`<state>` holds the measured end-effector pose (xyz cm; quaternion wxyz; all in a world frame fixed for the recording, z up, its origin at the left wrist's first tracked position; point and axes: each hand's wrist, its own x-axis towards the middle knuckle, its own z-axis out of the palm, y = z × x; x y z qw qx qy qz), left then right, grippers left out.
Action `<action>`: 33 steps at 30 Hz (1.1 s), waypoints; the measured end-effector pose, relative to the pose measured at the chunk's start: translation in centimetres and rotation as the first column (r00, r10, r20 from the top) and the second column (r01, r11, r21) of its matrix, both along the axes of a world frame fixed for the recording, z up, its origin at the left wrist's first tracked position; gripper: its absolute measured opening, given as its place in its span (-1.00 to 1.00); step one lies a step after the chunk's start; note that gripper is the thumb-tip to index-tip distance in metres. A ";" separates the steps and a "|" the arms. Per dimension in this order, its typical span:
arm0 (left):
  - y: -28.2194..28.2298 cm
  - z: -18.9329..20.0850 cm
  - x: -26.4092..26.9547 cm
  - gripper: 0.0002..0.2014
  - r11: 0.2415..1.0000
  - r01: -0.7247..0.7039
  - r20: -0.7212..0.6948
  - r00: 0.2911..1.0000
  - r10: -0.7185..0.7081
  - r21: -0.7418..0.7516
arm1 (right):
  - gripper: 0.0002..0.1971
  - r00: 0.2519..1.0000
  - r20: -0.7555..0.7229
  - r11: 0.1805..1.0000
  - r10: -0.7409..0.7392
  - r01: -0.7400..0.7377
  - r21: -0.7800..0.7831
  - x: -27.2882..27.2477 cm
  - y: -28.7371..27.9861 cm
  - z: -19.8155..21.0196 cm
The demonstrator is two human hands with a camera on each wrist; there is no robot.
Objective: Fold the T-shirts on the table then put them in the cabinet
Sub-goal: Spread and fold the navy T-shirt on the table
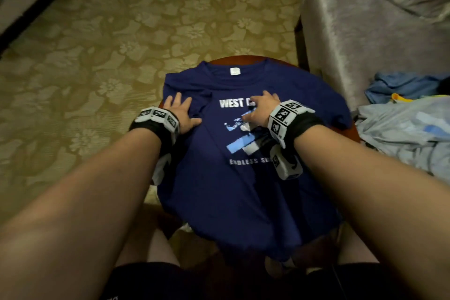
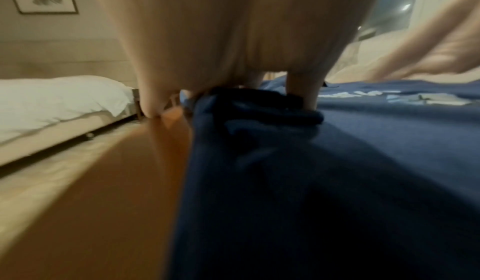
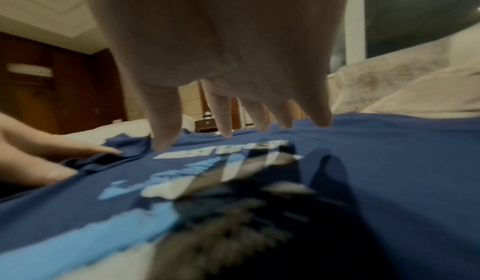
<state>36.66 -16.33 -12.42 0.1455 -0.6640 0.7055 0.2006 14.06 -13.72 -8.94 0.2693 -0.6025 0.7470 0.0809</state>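
While the navy shirt (image 1: 243, 190) lies face-up across the round worktop (image 1: 354, 133), left hand (image 1: 179, 114) and right hand (image 1: 261, 111) press flat, fingers spread, gripping nothing, likely smoothing wrinkles before folding.

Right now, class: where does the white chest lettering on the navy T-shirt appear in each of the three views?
Head: centre, white chest lettering beside the right hand.
Left wrist: far right edge, blurred.
Right wrist: centre, below the fingertips.
Shared landmark: navy T-shirt.

arms bare | wristbands (image 1: 158, 117): black straps, white marker-tag blocks | shorts (image 1: 146, 280): dark
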 end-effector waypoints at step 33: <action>1.3 1.7 -23.1 -0.03 0.955 0.278 -0.052 0.960 -0.274 0.104 | -0.71 0.701 0.428 0.680 -0.571 0.696 -0.231 -20.7 1.3 0.4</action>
